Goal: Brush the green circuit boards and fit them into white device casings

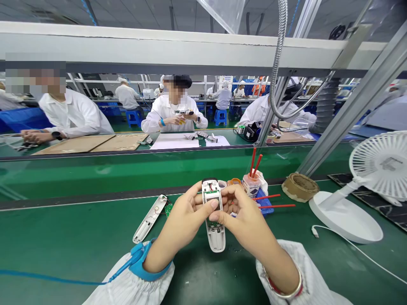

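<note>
As both grips (190, 212) (239, 212) clasp, casing (216, 235) between

Ceiling (143, 15): grey, with dark lines running over it.
Big beam (127, 46): white, going from side to side up high.
Slanted post (340, 112): grey metal, on the right.
Worktop (79, 254): green and flat, with a soft shine.
Long strip (111, 171): green too, just past the worktop.
Floor (120, 123): green, far back.
Stools (221, 117): blue, standing on the floor.
</note>
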Demonstrator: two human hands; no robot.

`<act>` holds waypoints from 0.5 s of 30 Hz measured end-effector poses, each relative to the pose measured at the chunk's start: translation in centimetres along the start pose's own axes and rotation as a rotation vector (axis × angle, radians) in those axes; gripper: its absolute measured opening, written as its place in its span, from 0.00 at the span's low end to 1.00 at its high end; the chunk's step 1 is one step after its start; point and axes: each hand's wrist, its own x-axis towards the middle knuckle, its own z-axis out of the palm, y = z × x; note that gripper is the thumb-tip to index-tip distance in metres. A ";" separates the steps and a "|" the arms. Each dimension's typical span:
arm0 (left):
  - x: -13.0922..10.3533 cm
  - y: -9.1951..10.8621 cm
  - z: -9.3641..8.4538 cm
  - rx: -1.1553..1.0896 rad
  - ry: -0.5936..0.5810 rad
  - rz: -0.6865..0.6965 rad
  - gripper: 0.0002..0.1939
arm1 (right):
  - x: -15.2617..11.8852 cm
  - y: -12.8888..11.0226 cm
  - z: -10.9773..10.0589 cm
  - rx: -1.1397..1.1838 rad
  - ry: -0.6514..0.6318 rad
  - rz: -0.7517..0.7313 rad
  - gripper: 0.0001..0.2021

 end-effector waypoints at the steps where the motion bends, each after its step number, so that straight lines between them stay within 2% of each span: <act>1: 0.0 0.0 0.0 0.002 -0.001 0.006 0.16 | 0.0 0.1 -0.1 0.020 -0.012 -0.004 0.14; 4: 0.0 0.1 0.0 0.002 0.005 0.025 0.16 | 0.2 0.4 -0.1 0.060 -0.029 -0.014 0.13; 7: 0.0 0.0 0.0 -0.011 0.013 0.048 0.17 | 0.4 0.6 -0.1 0.070 -0.019 -0.027 0.18; 9: -0.1 0.0 -0.1 -0.020 0.030 0.069 0.16 | 0.5 0.7 0.0 0.066 -0.089 -0.010 0.20; 12: 0.1 -0.3 -0.6 -0.003 0.077 0.067 0.15 | 0.4 1.3 0.6 0.183 -0.323 0.156 0.22; 13: 0.3 -0.4 -0.8 0.008 0.091 0.055 0.14 | 0.4 1.6 0.9 0.258 -0.362 0.222 0.22; 15: 0.8 -0.8 -1.2 0.024 0.120 0.031 0.14 | 0.4 2.4 1.8 0.391 -0.347 0.303 0.23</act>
